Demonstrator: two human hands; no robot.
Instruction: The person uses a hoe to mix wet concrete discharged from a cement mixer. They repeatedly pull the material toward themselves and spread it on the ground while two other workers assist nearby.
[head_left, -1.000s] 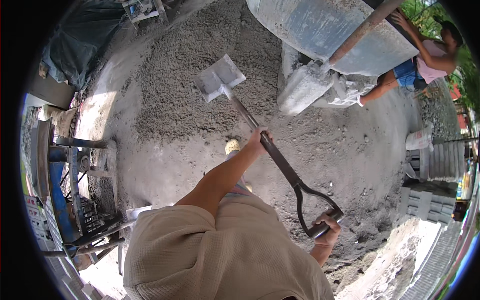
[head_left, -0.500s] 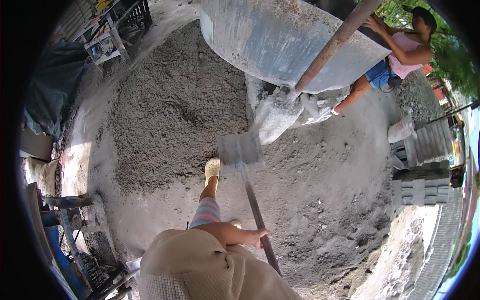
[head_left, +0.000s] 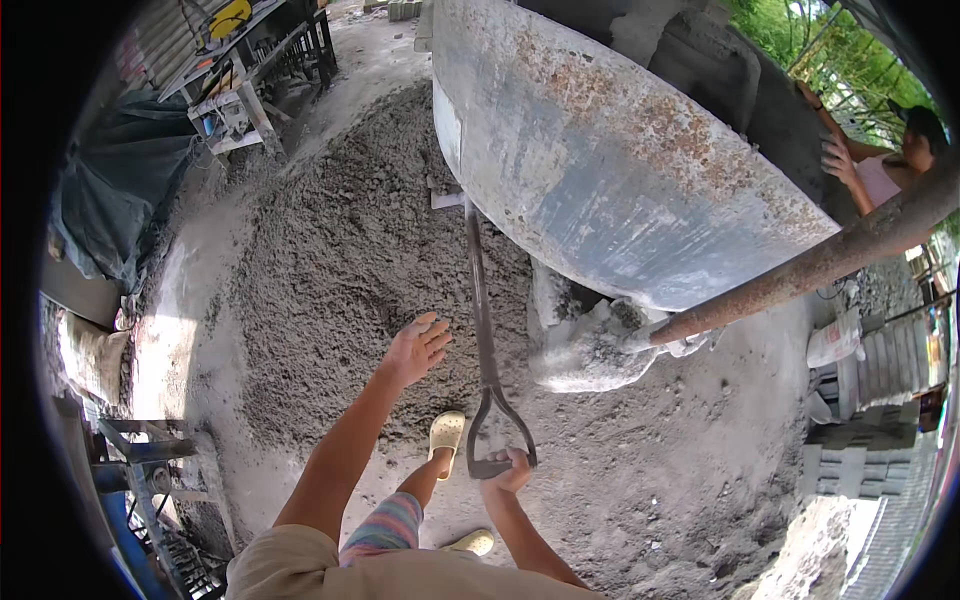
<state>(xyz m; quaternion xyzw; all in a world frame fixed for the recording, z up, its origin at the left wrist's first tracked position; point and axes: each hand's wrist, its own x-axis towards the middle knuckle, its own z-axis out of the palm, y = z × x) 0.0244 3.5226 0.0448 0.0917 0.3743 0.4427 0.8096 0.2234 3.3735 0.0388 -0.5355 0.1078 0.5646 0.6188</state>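
My right hand (head_left: 508, 474) is closed round the crossbar of a shovel's D-shaped grip. The shovel (head_left: 481, 300) points away from me, its shaft reaching over the mound of damp grey mix (head_left: 330, 260). Only part of its blade shows, at the mound's far right beside the big rusty metal drum (head_left: 600, 150); the rest is hidden. Left of the shaft, my left hand (head_left: 417, 350) hangs over the mound with fingers spread, holding nothing and apart from the shovel.
A rusty pole (head_left: 800, 270) slants in front of the drum, near a dusty grey sack (head_left: 590, 350). Behind the drum, a co-worker (head_left: 860, 170) has both hands at it. Stacked blocks (head_left: 860, 450) stand right, a workbench (head_left: 235, 100) far left.
The shovel blade has moved away from me to the drum's left side. My left hand has come off the shaft; my right hand now shows on its grip. The drum has tilted.
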